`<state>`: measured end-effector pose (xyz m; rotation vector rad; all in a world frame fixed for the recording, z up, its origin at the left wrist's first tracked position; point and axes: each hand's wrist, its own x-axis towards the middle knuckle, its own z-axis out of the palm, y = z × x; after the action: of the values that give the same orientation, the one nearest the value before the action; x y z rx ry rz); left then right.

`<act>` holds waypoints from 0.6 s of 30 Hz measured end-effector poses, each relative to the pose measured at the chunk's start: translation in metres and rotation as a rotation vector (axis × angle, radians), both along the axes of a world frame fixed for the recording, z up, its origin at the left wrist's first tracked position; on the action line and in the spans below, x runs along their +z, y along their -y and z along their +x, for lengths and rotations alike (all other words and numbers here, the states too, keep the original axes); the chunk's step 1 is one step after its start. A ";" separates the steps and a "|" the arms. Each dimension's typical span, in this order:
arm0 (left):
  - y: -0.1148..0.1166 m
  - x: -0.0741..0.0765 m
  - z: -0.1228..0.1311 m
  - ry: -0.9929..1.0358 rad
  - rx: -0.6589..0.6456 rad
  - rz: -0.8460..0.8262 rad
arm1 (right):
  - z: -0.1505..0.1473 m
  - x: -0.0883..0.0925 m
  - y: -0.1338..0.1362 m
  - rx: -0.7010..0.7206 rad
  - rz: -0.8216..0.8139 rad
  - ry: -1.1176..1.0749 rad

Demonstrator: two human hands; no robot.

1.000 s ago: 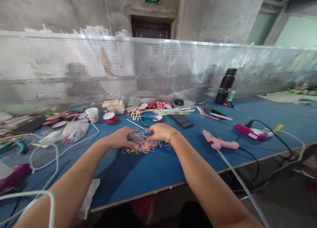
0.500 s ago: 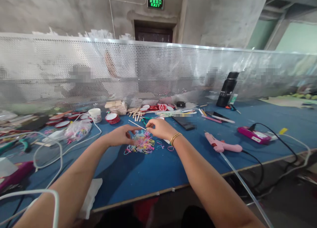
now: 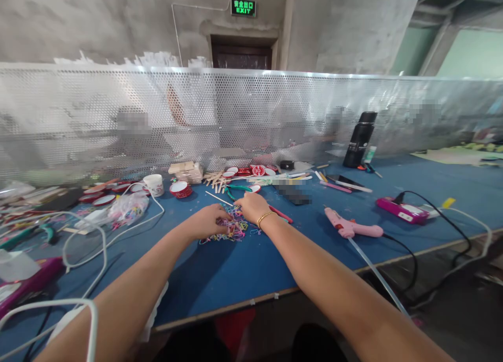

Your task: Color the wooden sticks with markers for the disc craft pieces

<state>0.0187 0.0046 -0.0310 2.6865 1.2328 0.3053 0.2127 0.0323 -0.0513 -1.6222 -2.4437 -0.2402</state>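
A loose pile of small colourful bands (image 3: 231,231) lies on the blue table in front of me. My left hand (image 3: 212,220) rests at the pile's left side, its fingers curved with a gap between thumb and fingertips; I see nothing held there. Over the pile's far right side, my right hand (image 3: 252,206), with a gold bracelet at the wrist, has its fingers pinched downward. A thin white stick (image 3: 218,198) runs out to the left from those fingertips, which are partly hidden. Teal-handled pliers (image 3: 238,188) lie just beyond; a red handle (image 3: 282,215) shows right of my wrist.
Right of my arm lie a pink glue gun (image 3: 349,226) and a magenta box (image 3: 403,212) with cables. A black bottle (image 3: 359,139) stands behind. At the left are a paper cup (image 3: 153,185), a bag of bands (image 3: 129,207) and looping white cable (image 3: 104,241). Popsicle sticks (image 3: 216,179) lie behind.
My right hand has shifted left and lower over the pile, uncovering the red handle and more of the teal pliers. The left hand has moved slightly right, its fingers still curved.
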 end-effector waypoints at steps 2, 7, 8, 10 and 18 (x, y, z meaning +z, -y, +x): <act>-0.001 0.005 -0.004 -0.012 0.005 -0.045 | -0.001 0.000 0.000 0.010 -0.014 0.005; -0.003 0.015 -0.019 0.022 0.034 -0.097 | -0.003 0.005 0.005 0.002 0.012 -0.023; -0.002 0.016 -0.021 0.028 0.026 -0.095 | -0.004 0.007 0.007 0.003 0.013 -0.031; -0.001 0.016 -0.023 0.026 0.000 -0.090 | -0.005 0.011 0.012 0.018 -0.021 -0.056; -0.003 0.013 -0.027 0.055 0.066 -0.029 | -0.009 0.022 0.026 0.140 -0.062 -0.252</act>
<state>-0.0079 0.0078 -0.0182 2.5987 1.3012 0.3650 0.2037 0.0063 -0.0290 -1.4001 -2.3762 0.0588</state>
